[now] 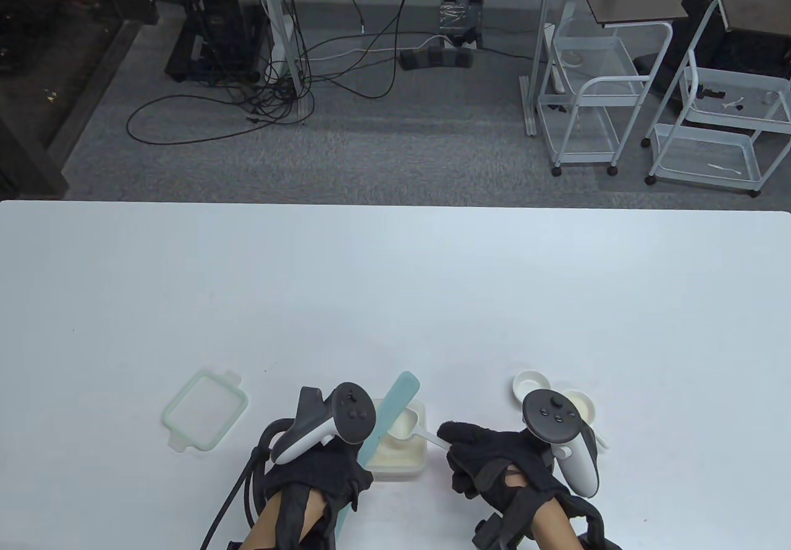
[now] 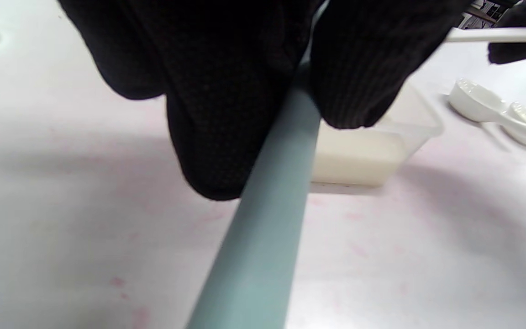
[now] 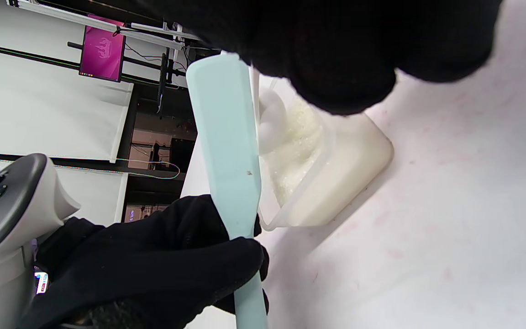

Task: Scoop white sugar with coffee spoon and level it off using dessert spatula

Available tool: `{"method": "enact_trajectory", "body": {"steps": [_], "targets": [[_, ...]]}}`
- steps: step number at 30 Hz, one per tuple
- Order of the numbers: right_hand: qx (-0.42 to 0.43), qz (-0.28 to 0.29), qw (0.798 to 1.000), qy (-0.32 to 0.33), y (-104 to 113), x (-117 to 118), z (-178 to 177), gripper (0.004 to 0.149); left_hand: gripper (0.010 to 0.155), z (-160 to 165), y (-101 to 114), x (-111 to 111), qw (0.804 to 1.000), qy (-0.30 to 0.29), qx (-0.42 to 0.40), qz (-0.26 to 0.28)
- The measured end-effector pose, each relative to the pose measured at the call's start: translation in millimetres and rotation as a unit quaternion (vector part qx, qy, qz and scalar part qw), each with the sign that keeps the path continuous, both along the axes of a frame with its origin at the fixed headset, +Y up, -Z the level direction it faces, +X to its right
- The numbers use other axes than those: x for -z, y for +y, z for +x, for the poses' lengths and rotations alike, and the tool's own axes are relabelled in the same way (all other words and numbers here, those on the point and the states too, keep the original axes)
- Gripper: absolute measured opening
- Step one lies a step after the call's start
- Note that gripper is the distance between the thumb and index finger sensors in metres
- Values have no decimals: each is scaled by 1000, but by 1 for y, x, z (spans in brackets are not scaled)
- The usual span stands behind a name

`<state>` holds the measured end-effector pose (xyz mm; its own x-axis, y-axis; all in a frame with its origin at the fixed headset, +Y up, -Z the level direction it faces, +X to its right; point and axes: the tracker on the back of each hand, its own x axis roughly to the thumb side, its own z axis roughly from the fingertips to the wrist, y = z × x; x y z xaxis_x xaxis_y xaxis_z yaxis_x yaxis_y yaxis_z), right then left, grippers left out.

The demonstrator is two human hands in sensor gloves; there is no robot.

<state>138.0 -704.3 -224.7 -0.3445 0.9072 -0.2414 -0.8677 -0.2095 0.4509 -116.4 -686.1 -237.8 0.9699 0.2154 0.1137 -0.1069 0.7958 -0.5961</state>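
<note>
The left hand (image 1: 321, 476) gripped the spatula (image 1: 389, 417), its blade lying across the spoon (image 1: 405, 424); the right hand (image 1: 494, 463) pinched the spoon's handle, bowl heaped over the sugar tub (image 1: 401, 460); a hard or tilted sweep, I judged, could fling grains past the rim or tip the spoon; the white table (image 1: 395, 290) held a lid (image 1: 204, 417) and more white spoons (image 1: 556, 398); beyond were grey carpet, cables and carts.

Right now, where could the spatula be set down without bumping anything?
Bare tabletop runs beyond everything. A smaller bare strip lies between the lid and the left hand. It is crowded around the sugar container, the right hand and the white spoons.
</note>
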Motion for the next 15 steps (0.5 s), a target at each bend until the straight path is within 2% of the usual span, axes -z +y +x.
{"method": "enact_trajectory", "body": {"steps": [12, 15], "targets": [[-13, -4, 1000, 2, 2, -1, 2, 48, 62, -5, 5, 0, 1000, 12, 18, 15], [-7, 3, 1000, -5, 7, -1, 7, 48, 61, -8, 10, 1, 997, 24, 34, 62]]}}
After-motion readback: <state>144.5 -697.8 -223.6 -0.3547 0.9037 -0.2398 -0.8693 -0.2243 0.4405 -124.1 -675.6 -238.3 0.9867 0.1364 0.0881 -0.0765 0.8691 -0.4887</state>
